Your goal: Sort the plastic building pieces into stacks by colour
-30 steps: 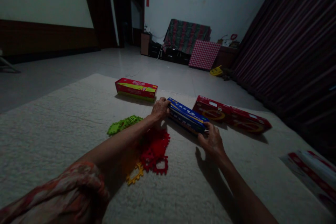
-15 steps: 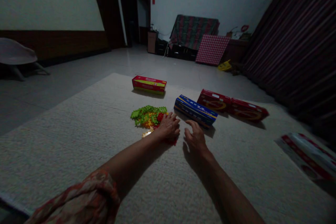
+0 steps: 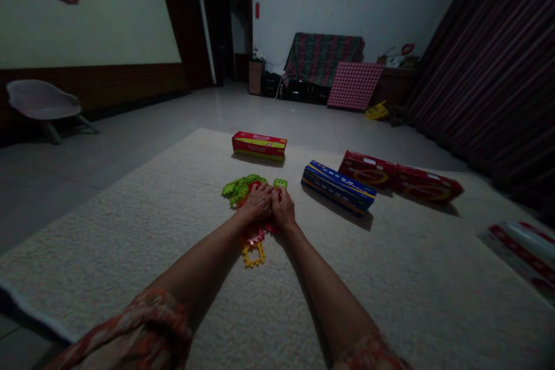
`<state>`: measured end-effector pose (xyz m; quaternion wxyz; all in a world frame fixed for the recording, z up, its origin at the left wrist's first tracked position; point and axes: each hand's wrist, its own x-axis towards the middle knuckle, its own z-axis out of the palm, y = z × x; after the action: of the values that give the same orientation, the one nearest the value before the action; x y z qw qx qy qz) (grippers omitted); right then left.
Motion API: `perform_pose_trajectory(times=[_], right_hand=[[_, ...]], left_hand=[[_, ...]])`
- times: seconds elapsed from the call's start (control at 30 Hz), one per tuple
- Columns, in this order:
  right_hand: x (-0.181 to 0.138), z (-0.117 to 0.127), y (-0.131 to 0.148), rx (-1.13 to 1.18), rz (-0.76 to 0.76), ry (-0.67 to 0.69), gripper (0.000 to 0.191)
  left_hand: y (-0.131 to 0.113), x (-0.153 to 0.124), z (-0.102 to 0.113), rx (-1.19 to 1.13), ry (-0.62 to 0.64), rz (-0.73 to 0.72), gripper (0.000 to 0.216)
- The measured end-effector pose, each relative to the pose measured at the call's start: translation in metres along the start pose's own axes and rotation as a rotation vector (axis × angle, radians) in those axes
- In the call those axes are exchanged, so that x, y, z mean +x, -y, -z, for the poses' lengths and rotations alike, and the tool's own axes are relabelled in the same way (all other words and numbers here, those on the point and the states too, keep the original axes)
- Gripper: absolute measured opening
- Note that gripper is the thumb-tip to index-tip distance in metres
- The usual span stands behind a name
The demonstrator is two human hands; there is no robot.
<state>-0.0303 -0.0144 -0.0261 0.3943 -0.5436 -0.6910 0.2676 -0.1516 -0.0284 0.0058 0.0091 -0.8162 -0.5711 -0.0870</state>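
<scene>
Head view. The left hand (image 3: pixel 259 202) and right hand (image 3: pixel 283 208), adjoining, lie over red toothed pieces (image 3: pixel 255 237) on the pale rug (image 3: pixel 151 243); whether either grips any cannot be told. Green pieces (image 3: pixel 241 187) flank the left hand; a yellow frame (image 3: pixel 245 256) lies nearer the wearer.

You have dim, cool light; your wide view is murky and grainy.
The light seems to come from ahead and above you; shadows lie between your forearms (image 3: pixel 199 265) and along the near side of the blue box (image 3: pixel 338 188); the curtain (image 3: pixel 477 63) and doorway (image 3: pixel 221 29) sink near black; the floor tiles (image 3: pixel 208 108) carry a faint sheen; lettering on the box is too soft to read; your fingers (image 3: pixel 262 189) and the pieces (image 3: pixel 243 187) beneath them look slightly blurred; toward the edges, wall (image 3: pixel 113 17) and curtain lean.
</scene>
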Motion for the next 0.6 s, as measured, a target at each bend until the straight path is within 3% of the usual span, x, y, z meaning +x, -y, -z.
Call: perform_pose_trajectory(times=[0.1, 0.2, 0.33, 0.47, 0.6], right_hand=[[0.009, -0.017, 0.005, 0.06, 0.062, 0.024, 0.039], [0.023, -0.016, 0.002, 0.033, 0.065, -0.035, 0.041], [0.04, -0.001, -0.005, -0.149, -0.044, 0.02, 0.04], [0.044, 0.026, -0.009, -0.169, 0.029, 0.091, 0.036], [0.047, 0.081, -0.026, -0.377, 0.184, -0.129, 0.044]], left_hand=[[0.022, -0.009, 0.008, 0.017, -0.026, 0.087, 0.037], [0.029, -0.013, 0.013, 0.036, -0.082, 0.151, 0.038], [0.019, -0.014, 0.01, 0.024, -0.116, 0.037, 0.04], [0.015, -0.01, 0.007, -0.008, -0.097, 0.07, 0.028], [0.009, 0.001, 0.006, -0.082, -0.143, 0.121, 0.026]])
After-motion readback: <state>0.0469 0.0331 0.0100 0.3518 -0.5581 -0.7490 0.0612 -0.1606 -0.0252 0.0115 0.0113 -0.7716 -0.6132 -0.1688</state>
